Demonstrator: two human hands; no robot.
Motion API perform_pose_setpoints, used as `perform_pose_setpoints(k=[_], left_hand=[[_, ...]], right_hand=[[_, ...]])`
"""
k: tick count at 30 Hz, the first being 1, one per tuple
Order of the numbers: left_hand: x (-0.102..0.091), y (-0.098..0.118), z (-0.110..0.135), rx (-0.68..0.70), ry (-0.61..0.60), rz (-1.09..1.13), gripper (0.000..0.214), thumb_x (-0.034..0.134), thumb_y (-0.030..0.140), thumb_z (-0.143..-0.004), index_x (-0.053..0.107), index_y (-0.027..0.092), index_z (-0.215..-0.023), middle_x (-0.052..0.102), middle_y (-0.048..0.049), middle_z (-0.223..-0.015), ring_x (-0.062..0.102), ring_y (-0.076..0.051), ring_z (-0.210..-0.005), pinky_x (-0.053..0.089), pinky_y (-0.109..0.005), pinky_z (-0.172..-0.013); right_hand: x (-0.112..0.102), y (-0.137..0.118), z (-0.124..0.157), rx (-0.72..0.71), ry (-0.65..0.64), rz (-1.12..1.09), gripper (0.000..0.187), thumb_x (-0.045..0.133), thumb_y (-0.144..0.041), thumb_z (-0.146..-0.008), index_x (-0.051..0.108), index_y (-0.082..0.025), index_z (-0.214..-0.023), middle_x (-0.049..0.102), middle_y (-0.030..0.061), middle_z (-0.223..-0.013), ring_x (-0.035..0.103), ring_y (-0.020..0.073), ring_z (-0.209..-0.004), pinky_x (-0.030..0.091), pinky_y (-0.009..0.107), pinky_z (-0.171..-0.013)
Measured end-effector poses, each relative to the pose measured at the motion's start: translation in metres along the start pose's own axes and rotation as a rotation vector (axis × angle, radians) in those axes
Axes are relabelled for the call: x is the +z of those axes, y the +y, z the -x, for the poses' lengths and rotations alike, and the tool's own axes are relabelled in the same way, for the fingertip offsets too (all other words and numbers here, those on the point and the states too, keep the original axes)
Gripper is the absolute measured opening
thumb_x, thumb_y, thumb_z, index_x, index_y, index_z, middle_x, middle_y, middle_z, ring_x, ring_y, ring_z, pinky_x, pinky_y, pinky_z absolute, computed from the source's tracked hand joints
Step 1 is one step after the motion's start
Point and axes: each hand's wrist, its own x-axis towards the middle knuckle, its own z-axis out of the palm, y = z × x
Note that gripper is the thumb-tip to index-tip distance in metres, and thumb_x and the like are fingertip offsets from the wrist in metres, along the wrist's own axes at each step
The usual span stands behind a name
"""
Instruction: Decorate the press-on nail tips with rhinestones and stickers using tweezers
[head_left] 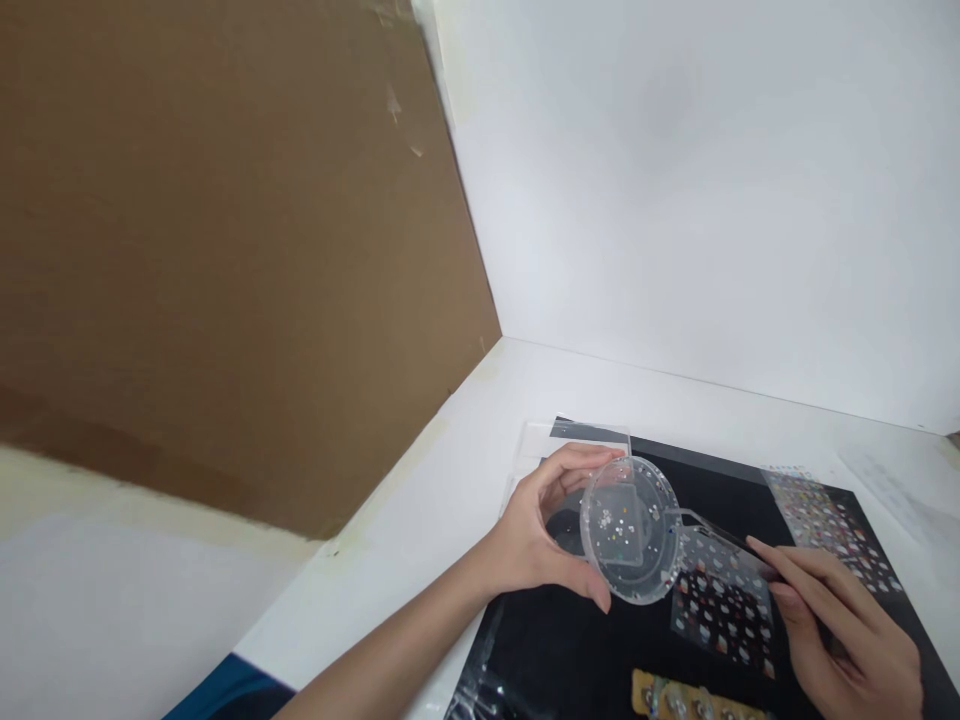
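My left hand (551, 535) is wrapped round the edge of a clear round dish (630, 580), thumb below and fingers above. The dish is tilted towards me, and small shiny bits, some flower-shaped, lie scattered over it. From the right, my right hand (847, 620) pinches a pair of thin tweezers (724, 538). Their bent tip reaches the right rim of the dish; whether it grips a bit is too small to tell. Beneath the tweezers lies a clear sheet of small stickers (724, 615) on a black mat (570, 640).
Behind my left hand stands a clear plastic box (532, 440). Another sticker sheet (832, 530) lies on the mat's right side. At the bottom is a yellowish strip with shiny round pieces (694, 700). A brown board (247, 250) and white wall (690, 200) enclose the white table (420, 490).
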Motion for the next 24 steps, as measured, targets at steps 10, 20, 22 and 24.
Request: perform_pose_setpoints(k=[10,20,22,24], left_hand=[[-0.0030,0.0053,-0.0022,0.033,0.008,-0.038,0.105,0.108,0.045,-0.052,0.064,0.036,-0.147,0.064,-0.0102,-0.150,0.065,-0.035,-0.139,0.051,-0.057,-0.123],[-0.0060,0.0028,-0.0025,0.105,-0.004,-0.162,0.103,0.107,0.049,-0.054,0.064,0.036,-0.147,0.067,-0.0112,-0.146,0.069,-0.034,-0.134,0.056,-0.057,-0.117],[-0.0061,0.0018,-0.0020,0.111,-0.009,-0.180,0.102,0.107,0.048,-0.055,0.064,0.035,-0.146,0.068,-0.0115,-0.146,0.069,-0.034,-0.133,0.057,-0.056,-0.116],[-0.0059,0.0009,-0.0014,0.116,-0.008,-0.199,0.101,0.107,0.049,-0.055,0.064,0.034,-0.145,0.068,-0.0124,-0.145,0.070,-0.035,-0.132,0.058,-0.058,-0.114]], right_hand=[[-0.0047,0.0034,0.0002,-0.014,-0.028,0.019,0.022,0.054,-0.014,-0.106,0.071,-0.019,-0.119,0.073,0.0055,-0.099,0.072,0.0104,-0.080,0.055,0.019,-0.083],[-0.0028,0.0052,-0.0013,0.006,-0.006,0.040,0.020,0.057,-0.015,-0.105,0.073,-0.020,-0.115,0.077,0.0049,-0.098,0.075,0.0128,-0.081,0.058,0.021,-0.081],[-0.0037,0.0055,-0.0030,0.015,-0.013,0.043,0.019,0.057,-0.018,-0.105,0.074,-0.021,-0.114,0.077,0.0043,-0.097,0.075,0.0132,-0.079,0.058,0.021,-0.079],[-0.0045,0.0054,-0.0052,0.025,-0.020,0.035,0.018,0.057,-0.022,-0.106,0.074,-0.022,-0.112,0.078,0.0037,-0.095,0.076,0.0137,-0.077,0.059,0.020,-0.075]])
